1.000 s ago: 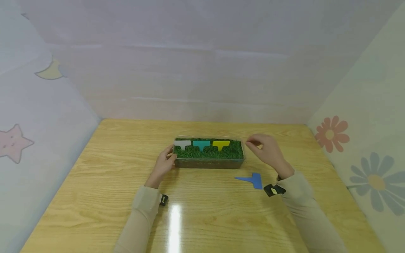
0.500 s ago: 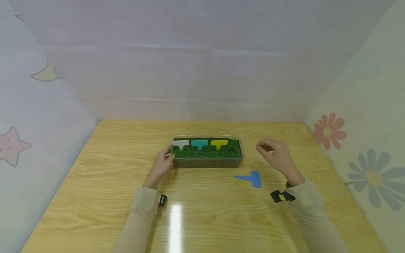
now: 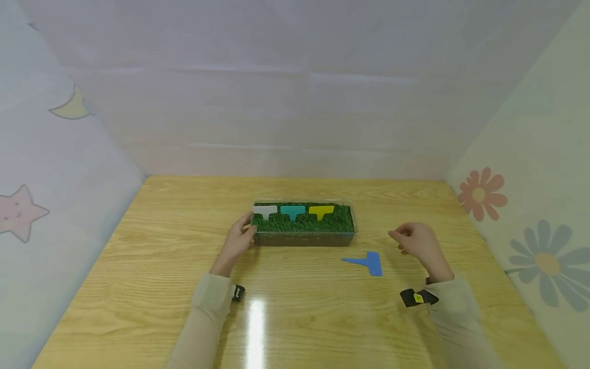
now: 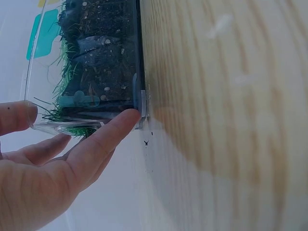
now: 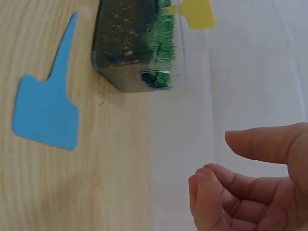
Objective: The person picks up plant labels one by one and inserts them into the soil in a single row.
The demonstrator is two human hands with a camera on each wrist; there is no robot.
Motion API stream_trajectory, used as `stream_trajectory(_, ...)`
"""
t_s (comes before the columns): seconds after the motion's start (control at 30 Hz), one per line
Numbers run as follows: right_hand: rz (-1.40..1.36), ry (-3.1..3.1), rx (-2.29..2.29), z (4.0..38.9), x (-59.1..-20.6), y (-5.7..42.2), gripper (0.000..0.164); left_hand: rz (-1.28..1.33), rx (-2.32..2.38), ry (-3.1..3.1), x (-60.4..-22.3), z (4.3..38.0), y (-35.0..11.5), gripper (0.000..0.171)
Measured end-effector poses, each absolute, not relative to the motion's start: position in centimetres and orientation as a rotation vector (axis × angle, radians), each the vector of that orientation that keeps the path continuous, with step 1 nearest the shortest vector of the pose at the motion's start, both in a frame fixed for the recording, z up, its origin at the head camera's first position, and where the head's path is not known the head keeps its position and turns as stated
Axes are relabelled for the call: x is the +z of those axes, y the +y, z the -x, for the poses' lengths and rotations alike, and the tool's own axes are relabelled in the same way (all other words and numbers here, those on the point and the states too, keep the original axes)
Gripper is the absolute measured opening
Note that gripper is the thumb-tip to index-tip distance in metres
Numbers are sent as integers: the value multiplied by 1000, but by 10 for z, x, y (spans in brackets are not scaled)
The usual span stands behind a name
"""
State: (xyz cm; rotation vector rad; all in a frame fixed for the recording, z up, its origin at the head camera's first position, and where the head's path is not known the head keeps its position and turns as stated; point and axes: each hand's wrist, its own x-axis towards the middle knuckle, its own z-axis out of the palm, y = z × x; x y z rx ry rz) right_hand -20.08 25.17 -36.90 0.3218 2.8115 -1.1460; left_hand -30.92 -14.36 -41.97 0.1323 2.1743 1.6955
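Observation:
A clear plastic planter box [image 3: 304, 238] with dark soil and green grass stands on the wooden table. White [image 3: 265, 209], teal [image 3: 292, 210] and yellow [image 3: 321, 210] T-shaped plant labels stand upright in the grass, in a row from the left end. My left hand [image 3: 237, 240] rests against the box's left end; the left wrist view shows fairly straight fingers [image 4: 110, 137] at the end wall. A blue plant label [image 3: 374, 263] lies flat near the box's front right corner. My right hand [image 3: 418, 243], right of box and label, hangs loosely curled with nothing in it.
The wooden tabletop [image 3: 313, 323] stretches around the box, with a bright reflection at the front. A pale back wall [image 3: 295, 118] stands behind it. Side panels carry drawn stars and flowers [image 3: 547, 262]. Small dark crumbs [image 4: 147, 143] lie by the box's left end.
My right hand has moved away from the box's right end, to the right and toward me. My left hand, the planter box and the labels stay where they were.

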Motion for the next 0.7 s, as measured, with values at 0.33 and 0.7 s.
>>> stream_trajectory(0.33,-336,2663,-1116,196,-405,251,35,-143,1698,2169,-421,310,-144,50)
stream_trajectory(0.7,-176,2725,-881,198,-422,238,48,-162,1704,2146,-399,301,-143,51)
